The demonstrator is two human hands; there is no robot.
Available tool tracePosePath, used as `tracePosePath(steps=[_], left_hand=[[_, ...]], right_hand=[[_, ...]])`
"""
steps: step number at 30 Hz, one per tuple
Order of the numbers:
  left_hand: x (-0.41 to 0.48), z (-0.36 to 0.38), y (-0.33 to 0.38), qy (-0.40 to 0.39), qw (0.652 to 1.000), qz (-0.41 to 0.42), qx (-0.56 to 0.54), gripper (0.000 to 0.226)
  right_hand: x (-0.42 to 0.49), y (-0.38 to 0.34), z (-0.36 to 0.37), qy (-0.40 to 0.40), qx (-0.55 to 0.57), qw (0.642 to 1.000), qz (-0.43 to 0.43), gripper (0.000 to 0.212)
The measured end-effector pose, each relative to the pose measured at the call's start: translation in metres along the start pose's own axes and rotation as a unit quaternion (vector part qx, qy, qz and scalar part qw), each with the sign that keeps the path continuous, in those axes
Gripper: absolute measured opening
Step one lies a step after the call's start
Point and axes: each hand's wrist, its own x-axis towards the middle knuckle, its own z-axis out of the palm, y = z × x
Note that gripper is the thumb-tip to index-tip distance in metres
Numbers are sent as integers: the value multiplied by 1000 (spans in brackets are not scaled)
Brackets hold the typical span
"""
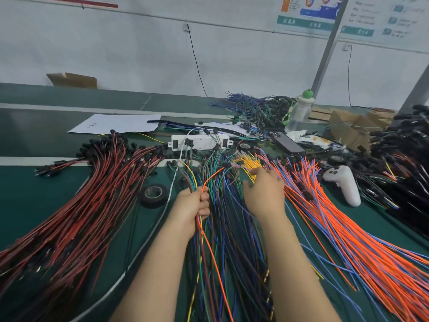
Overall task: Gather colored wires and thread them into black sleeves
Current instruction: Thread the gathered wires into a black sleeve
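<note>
On the green bench [34,194], the left hand [191,203] curls into a fist around a thin bundle of mixed green, yellow, blue and orange wires [201,240]. The bundle's long axis runs from the near edge away from the person, with its far ends fanning out above the fist. 1 bright orange wire [212,177] arcs from the fist up and to the right and ends at a small black sleeve [226,165].

The right hand [264,194] lies back-up just beside it, fingers reaching forward onto a tuft of short yellow wires [249,165]. Blur hides whether they pinch one.

Between and under the forearms lies a loose heap of dark blue, green and brown wires [234,228], also running near to far. A wide fan of red and black wires [81,205] spreads to the left, its black-capped ends pointing away. A fan of orange and blue wires [348,228] spreads to the right.

A black tape roll [154,194] sits left of the fist, and a white handheld controller [343,182] lies right of the orange fan.
</note>
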Motion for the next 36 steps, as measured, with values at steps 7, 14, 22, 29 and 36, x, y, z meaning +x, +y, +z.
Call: tracePosePath(steps=[7,14,22,29,36], left_hand=[[-3,1,2,8,1000,0,28,27],[-2,0,4,20,1000,14,10,26],[-2,2,1,30,999,0,-18,27],[-8,-1,15,28,996,50,-62,25],[-18,-20,52,-144,968,33,-203,30]], right_hand=[[12,11,14,-30,-43,998,33,34],[4,-11,28,-64,-126,989,-39,33],[-10,-41,29,-155,2,972,-179,21],[15,-8,24,-120,64,987,-87,26],[66,51,-6,76,122,982,121,35]])
